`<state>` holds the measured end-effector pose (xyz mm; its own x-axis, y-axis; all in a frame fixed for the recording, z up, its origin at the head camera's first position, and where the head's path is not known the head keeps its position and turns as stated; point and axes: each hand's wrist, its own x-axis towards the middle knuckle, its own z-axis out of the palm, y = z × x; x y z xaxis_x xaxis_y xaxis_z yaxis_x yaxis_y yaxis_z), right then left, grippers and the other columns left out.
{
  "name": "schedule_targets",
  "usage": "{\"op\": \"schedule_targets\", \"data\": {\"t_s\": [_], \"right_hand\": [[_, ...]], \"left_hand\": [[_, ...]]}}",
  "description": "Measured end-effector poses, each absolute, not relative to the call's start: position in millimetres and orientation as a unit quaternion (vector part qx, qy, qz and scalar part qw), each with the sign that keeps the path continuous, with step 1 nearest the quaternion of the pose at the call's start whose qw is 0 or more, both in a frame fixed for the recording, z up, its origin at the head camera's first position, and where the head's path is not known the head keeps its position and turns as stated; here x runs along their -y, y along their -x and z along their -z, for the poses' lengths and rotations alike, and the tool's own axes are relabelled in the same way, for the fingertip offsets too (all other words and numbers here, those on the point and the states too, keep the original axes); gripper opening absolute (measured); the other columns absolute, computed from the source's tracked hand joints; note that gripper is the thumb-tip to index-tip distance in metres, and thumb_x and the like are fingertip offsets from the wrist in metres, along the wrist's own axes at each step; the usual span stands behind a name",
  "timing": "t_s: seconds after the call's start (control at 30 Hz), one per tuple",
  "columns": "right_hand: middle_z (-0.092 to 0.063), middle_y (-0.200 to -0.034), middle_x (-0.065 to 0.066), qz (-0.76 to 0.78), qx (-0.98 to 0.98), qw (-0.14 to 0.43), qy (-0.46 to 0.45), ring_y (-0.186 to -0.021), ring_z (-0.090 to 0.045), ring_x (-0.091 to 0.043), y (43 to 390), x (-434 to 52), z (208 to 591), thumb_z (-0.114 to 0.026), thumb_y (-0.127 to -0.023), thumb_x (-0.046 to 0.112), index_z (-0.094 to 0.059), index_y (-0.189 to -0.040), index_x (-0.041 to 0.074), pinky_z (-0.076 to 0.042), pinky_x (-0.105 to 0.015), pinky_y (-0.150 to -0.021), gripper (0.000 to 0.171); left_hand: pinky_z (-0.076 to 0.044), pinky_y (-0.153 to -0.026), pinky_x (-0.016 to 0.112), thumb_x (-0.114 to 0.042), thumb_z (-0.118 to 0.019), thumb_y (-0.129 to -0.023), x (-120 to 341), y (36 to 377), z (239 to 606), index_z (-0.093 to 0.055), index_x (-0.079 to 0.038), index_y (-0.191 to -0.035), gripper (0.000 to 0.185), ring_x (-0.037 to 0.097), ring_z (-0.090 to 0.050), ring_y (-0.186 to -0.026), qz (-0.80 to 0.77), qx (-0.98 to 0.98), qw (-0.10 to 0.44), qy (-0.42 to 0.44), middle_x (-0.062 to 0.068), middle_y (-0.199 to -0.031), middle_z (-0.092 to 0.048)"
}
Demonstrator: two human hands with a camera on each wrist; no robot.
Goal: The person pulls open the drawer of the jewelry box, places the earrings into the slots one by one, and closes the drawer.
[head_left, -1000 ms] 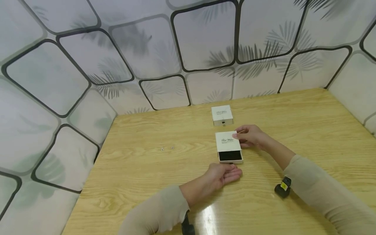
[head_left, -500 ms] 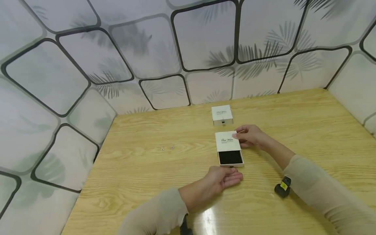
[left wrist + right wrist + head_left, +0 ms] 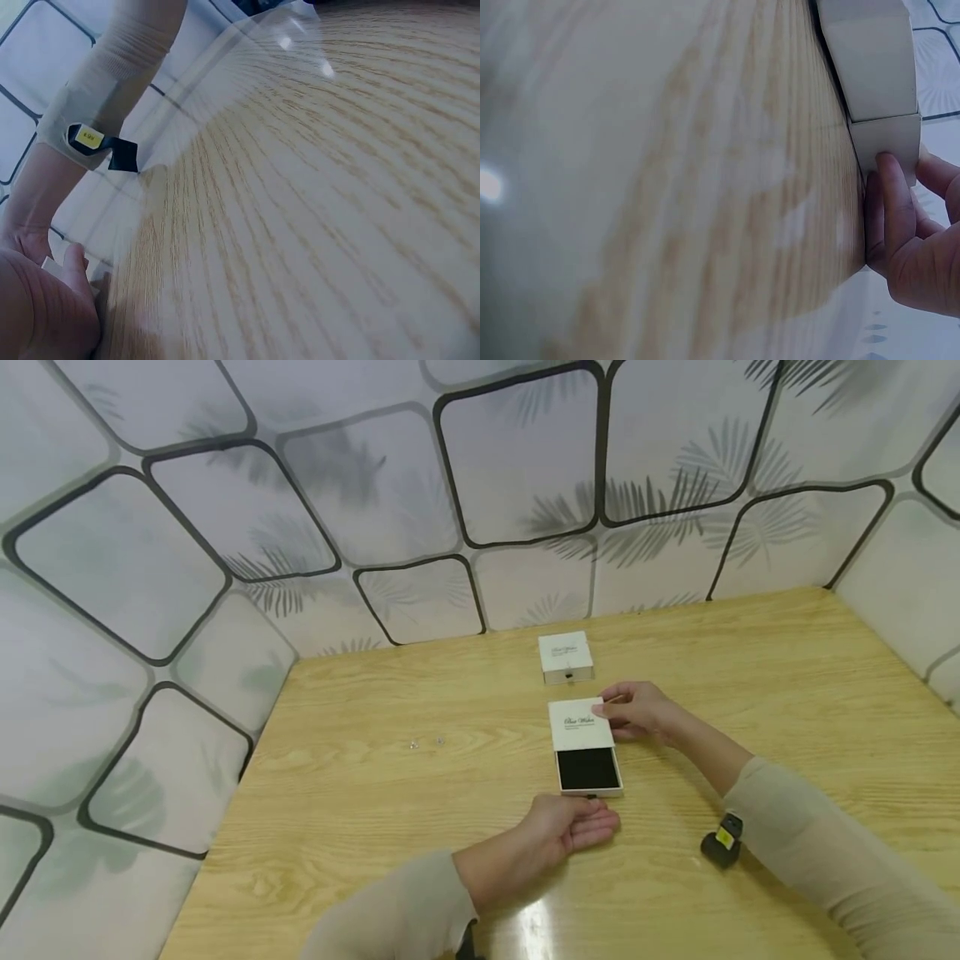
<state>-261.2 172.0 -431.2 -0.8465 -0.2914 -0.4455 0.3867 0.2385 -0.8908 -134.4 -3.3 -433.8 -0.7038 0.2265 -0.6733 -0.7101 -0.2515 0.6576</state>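
Drawer (image 3: 588, 769) slid further out of box (image 3: 576, 724) at mid surface (image 3: 375, 793). Left hand (image 3: 562, 829) pinches its pull tab; right hand (image 3: 637, 712) grips the box sleeve.

The head view looks forward and down from above the wooden table (image 3: 375, 810) toward the patterned back wall (image 3: 517, 468). Both wrist views sit low, skimming the tabletop at close range (the grain blurs); each shares the white box (image 3: 581, 727) with the head view.
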Motion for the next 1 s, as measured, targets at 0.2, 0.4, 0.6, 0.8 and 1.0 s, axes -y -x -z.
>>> {"op": "schedule_targets", "data": {"t_s": [0.2, 0.4, 0.6, 0.8, 1.0], "right_hand": [[-0.054, -0.11, -0.014, 0.615, -0.739, 0.273, -0.032, -0.078, -0.066, -0.011, 262.0, -172.1, 431.4, -0.062, -0.092, 0.014, -0.037, -0.134, -0.008, -0.058, -0.028, -0.071, 0.054], [-0.053, -0.112, -0.015, 0.617, -0.737, 0.273, -0.028, -0.078, -0.066, -0.011, 262.3, -173.1, 431.0, -0.061, -0.092, 0.013, -0.036, -0.135, -0.009, -0.058, -0.028, -0.071, 0.054], [-0.053, -0.111, -0.015, 0.615, -0.739, 0.272, -0.024, -0.076, -0.066, -0.01, 261.4, -174.0, 432.2, -0.061, -0.093, 0.014, -0.036, -0.134, -0.009, -0.058, -0.027, -0.069, 0.053], [-0.054, -0.108, -0.013, 0.614, -0.741, 0.271, -0.022, -0.076, -0.065, -0.01, 261.1, -173.2, 431.4, -0.062, -0.092, 0.014, -0.037, -0.133, -0.009, -0.058, -0.027, -0.07, 0.052], [-0.053, -0.111, -0.014, 0.615, -0.739, 0.272, -0.024, -0.077, -0.065, -0.01, 260.6, -172.1, 431.7, -0.062, -0.092, 0.015, -0.036, -0.134, -0.009, -0.058, -0.027, -0.071, 0.055]], "left_hand": [[-0.055, -0.084, 0.038, 0.005, -0.051, -0.091, 3.7, 132.7, 435.3, -0.061, 0.015, -0.104, 0.019, 0.036, -0.065, -0.1, -0.757, -0.531, 0.309, 0.223, 0.031, -0.102, -0.065], [-0.056, -0.082, 0.038, 0.005, -0.052, -0.09, 2.4, 131.7, 436.3, -0.061, 0.015, -0.102, 0.018, 0.036, -0.066, -0.098, -0.756, -0.536, 0.302, 0.223, 0.031, -0.1, -0.065], [-0.055, -0.083, 0.039, 0.003, -0.054, -0.09, 3.2, 129.8, 436.6, -0.062, 0.015, -0.102, 0.018, 0.037, -0.065, -0.099, -0.755, -0.539, 0.309, 0.211, 0.032, -0.102, -0.065], [-0.055, -0.084, 0.04, 0.003, -0.053, -0.09, 4.7, 129.4, 435.9, -0.062, 0.015, -0.101, 0.019, 0.038, -0.065, -0.099, -0.758, -0.532, 0.31, 0.212, 0.032, -0.102, -0.064], [-0.054, -0.085, 0.041, 0.003, -0.053, -0.09, 5.9, 128.2, 434.6, -0.061, 0.015, -0.103, 0.019, 0.039, -0.064, -0.101, -0.758, -0.53, 0.314, 0.213, 0.033, -0.103, -0.064]]}}
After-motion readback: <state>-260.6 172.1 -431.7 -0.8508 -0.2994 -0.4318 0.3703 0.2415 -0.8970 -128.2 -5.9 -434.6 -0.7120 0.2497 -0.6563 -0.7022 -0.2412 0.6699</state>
